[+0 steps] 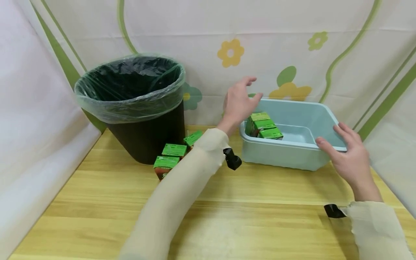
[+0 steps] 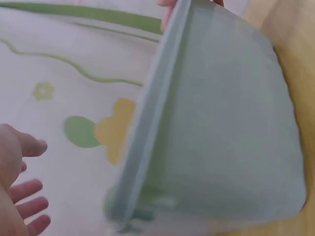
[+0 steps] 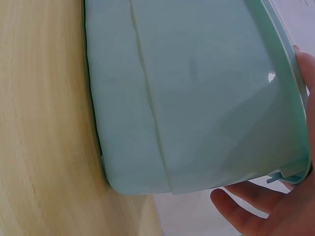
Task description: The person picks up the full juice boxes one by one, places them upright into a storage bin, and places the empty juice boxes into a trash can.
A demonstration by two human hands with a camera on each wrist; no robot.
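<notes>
My left hand (image 1: pixel 239 101) is raised over the left end of a pale blue plastic bin (image 1: pixel 276 154), fingers spread and holding nothing. In the left wrist view the same hand (image 2: pixel 17 182) appears apart from the bin's rim (image 2: pixel 147 118). My right hand (image 1: pixel 352 159) grips the bin's front right corner, thumb over the rim and fingers along the end wall. From the right wrist, the fingers (image 3: pixel 246 201) show beside the bin's wall (image 3: pixel 206 98). Three small green-topped boxes (image 1: pixel 264 124) stand together inside the bin's left end.
A black trash can (image 1: pixel 149 130) with a clear liner stands at the back left. In front of it, several more green-topped boxes (image 1: pixel 166 161) sit on the wooden table (image 1: pixel 97 202), partly hidden by my left sleeve. A flower-patterned cloth (image 1: pixel 201 21) hangs behind.
</notes>
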